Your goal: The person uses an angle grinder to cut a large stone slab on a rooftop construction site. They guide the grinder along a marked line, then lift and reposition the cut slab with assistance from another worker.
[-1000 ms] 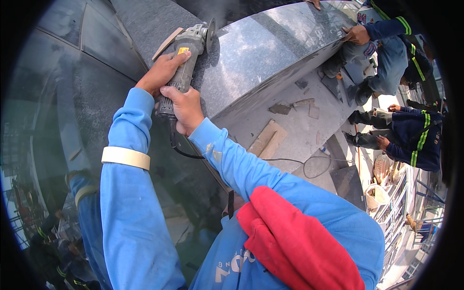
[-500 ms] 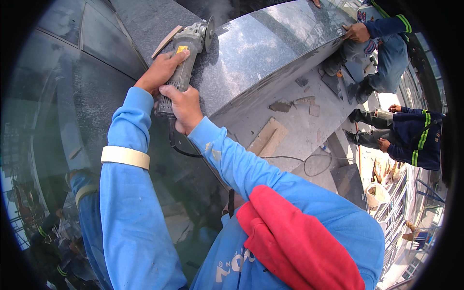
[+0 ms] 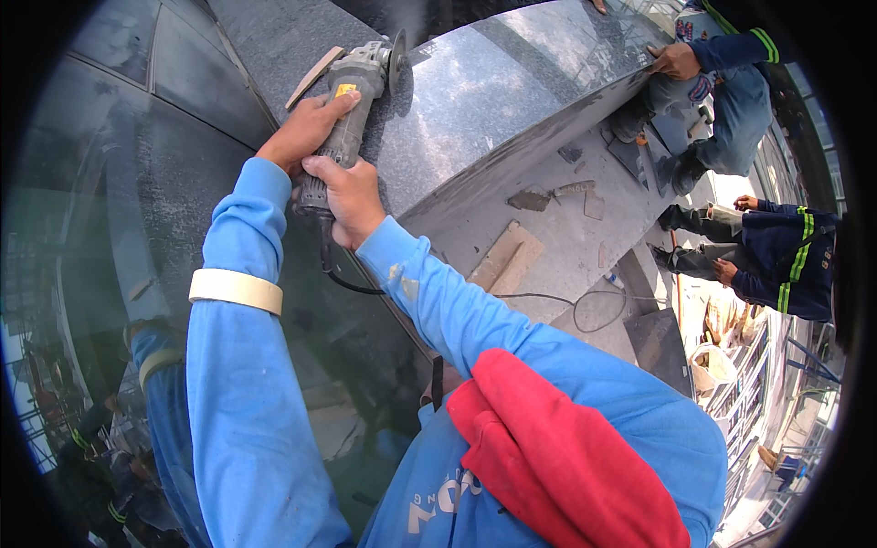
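An angle grinder (image 3: 358, 102) with a grey body is held in both my hands, its cutting disc (image 3: 398, 62) at the edge of a dark speckled stone slab (image 3: 512, 78). Closed around the front of the body is my left hand (image 3: 313, 130), the thumb beside a yellow label. My right hand (image 3: 352, 199) grips the rear end, where the power cord (image 3: 347, 285) comes out. Pale dust hangs past the disc. A cream tape roll (image 3: 236, 290) circles my left forearm. Beside the grinder head lies a thin wooden strip (image 3: 315, 78).
A co-worker's hand (image 3: 674, 62) rests on the slab's far right edge. Another person (image 3: 786, 260) stands at the right in a dark reflective-striped jacket. Stone offcuts (image 3: 530, 198) and a board (image 3: 505, 260) lie on the ledge. A glass pane (image 3: 119, 228) borders my left side.
My left forearm and the tape roll have risen very slightly. Both hands keep their grip, and the grinder stays at nearly the same place on the slab.
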### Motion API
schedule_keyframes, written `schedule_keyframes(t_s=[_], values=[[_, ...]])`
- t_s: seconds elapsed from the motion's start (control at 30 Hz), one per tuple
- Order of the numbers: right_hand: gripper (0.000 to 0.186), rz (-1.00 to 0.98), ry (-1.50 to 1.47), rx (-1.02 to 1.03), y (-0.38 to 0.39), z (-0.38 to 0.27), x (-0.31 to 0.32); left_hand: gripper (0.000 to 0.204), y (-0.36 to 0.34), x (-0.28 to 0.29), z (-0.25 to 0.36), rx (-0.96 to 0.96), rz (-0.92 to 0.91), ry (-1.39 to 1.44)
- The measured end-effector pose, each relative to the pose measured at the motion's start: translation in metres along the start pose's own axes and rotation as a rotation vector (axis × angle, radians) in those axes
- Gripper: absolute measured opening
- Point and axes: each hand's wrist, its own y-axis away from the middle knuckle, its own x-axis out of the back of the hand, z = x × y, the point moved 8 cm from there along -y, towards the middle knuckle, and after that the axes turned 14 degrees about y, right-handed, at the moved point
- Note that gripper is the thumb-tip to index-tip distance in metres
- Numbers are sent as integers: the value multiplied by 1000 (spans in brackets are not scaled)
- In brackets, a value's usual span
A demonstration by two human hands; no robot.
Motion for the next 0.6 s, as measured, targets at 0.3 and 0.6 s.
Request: schedule_keyframes(t_s=[0.3, 0.6], values=[[24, 4, 0, 7, 7, 0, -3, 52, 5, 2, 2, -12, -2, -18], [25, -1, 24, 23, 15, 3, -9, 53, 15, 6, 1, -20, 13, -3]])
